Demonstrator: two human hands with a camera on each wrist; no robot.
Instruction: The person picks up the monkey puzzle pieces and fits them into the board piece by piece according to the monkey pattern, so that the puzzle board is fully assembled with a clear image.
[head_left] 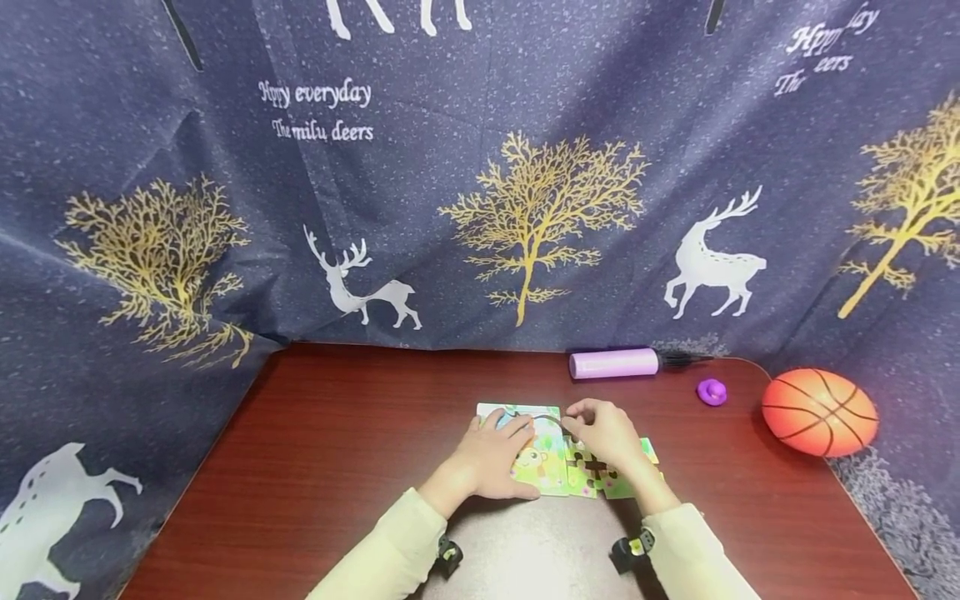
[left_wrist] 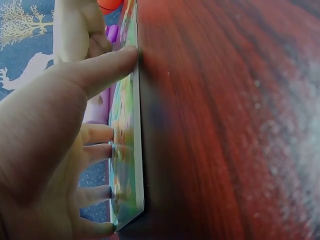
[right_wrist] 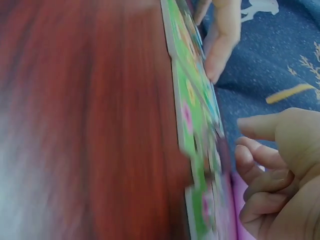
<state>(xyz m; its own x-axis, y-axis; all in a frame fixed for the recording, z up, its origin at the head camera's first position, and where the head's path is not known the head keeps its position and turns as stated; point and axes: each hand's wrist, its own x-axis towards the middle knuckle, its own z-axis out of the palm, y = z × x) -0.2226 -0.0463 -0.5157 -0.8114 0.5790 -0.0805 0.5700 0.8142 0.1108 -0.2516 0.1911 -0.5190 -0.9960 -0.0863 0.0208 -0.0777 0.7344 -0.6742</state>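
Note:
A jigsaw puzzle board (head_left: 553, 477) with a green and yellow cartoon picture lies flat on the table. My left hand (head_left: 491, 458) rests on its left part with the fingers spread; in the left wrist view the thumb (left_wrist: 112, 67) touches the near edge. Joined puzzle pieces (head_left: 581, 483) lie against the board's right side, with brown gaps among them. Over the upper right corner hovers my right hand (head_left: 607, 433), its fingers loosely bent. Nothing shows between thumb and forefinger in the right wrist view, where the pieces (right_wrist: 187, 107) are blurred.
On the brown table (head_left: 337, 442), a lilac hand pump (head_left: 615, 364) lies at the back. Right of it are a small purple hat-shaped object (head_left: 712, 392) and an orange basketball-patterned ball (head_left: 820, 412). A dark blue printed cloth (head_left: 420, 192) hangs behind.

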